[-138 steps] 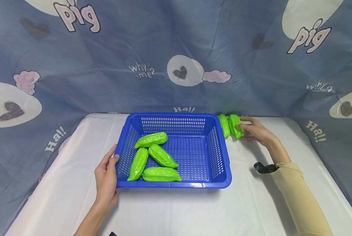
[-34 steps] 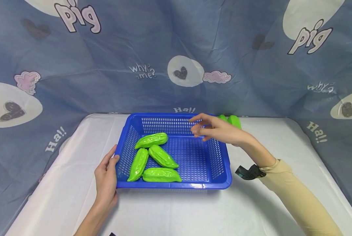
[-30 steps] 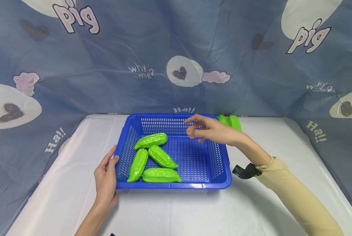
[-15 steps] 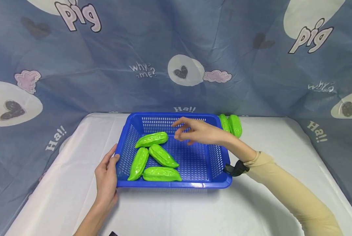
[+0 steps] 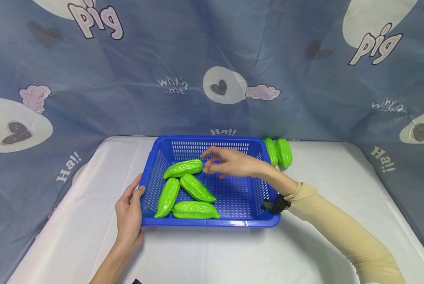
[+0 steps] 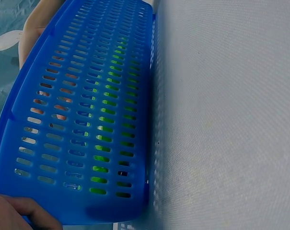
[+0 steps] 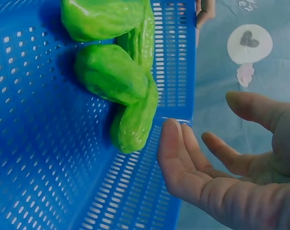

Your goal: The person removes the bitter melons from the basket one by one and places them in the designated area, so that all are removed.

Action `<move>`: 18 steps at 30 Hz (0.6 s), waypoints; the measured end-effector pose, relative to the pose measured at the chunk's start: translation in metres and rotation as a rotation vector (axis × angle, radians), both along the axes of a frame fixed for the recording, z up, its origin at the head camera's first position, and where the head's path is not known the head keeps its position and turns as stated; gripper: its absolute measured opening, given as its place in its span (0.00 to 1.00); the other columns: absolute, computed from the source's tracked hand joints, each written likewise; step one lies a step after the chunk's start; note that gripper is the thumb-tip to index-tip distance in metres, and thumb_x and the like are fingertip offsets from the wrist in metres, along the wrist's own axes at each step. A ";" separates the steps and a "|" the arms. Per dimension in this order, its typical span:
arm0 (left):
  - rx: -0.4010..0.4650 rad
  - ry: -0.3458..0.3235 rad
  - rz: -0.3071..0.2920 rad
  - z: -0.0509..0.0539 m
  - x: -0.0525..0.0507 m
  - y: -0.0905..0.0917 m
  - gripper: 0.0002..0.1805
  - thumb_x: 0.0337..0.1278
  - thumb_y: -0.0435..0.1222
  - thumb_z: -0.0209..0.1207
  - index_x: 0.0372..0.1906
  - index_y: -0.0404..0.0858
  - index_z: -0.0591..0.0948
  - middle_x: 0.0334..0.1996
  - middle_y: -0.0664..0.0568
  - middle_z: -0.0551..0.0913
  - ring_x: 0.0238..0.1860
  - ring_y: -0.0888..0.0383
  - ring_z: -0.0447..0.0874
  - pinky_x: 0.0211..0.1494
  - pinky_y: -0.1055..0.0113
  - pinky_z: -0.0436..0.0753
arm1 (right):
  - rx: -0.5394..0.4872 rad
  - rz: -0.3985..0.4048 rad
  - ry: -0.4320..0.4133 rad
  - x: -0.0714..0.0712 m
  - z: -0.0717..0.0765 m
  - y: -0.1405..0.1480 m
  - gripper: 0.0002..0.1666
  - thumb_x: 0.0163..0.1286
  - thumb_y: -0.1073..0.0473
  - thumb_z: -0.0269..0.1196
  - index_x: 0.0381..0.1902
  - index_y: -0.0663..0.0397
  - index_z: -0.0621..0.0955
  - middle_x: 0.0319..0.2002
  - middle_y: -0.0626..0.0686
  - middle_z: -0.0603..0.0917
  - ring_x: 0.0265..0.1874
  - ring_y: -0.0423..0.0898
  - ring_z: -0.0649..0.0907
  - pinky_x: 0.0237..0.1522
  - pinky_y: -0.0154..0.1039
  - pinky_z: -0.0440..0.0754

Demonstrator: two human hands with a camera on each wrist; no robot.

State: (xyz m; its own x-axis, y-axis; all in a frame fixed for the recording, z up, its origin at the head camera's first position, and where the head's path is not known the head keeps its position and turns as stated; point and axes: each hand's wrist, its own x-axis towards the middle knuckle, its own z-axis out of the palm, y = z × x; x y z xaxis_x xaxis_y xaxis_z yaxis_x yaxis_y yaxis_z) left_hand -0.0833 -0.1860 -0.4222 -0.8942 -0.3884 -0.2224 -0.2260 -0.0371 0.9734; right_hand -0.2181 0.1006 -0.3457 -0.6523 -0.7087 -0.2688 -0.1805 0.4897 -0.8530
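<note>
A blue perforated basket stands on the white cloth with several glossy green peppers lying in its left half, one of them at the back. My left hand grips the basket's left rim; in the left wrist view its fingers show at the basket's corner. Above the basket, my right hand hangs with relaxed, spread fingers and holds nothing, just right of the back pepper. The right wrist view shows the same hand apart from the peppers.
Two more green objects, one of them plump, lie side by side against the basket's right outer wall. A patterned blue cloth rises behind the white-covered table. A small black object shows at the bottom edge.
My right hand has left the green objects outside the basket on the right and moved left over the basket, empty. My left hand and the peppers inside have stayed put.
</note>
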 end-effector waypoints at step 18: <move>-0.017 -0.014 0.012 -0.001 0.000 0.001 0.27 0.86 0.45 0.48 0.82 0.59 0.70 0.78 0.54 0.73 0.65 0.69 0.75 0.58 0.84 0.76 | 0.073 0.079 -0.038 -0.007 -0.011 -0.015 0.32 0.85 0.53 0.59 0.80 0.56 0.67 0.66 0.57 0.86 0.68 0.60 0.83 0.61 0.54 0.89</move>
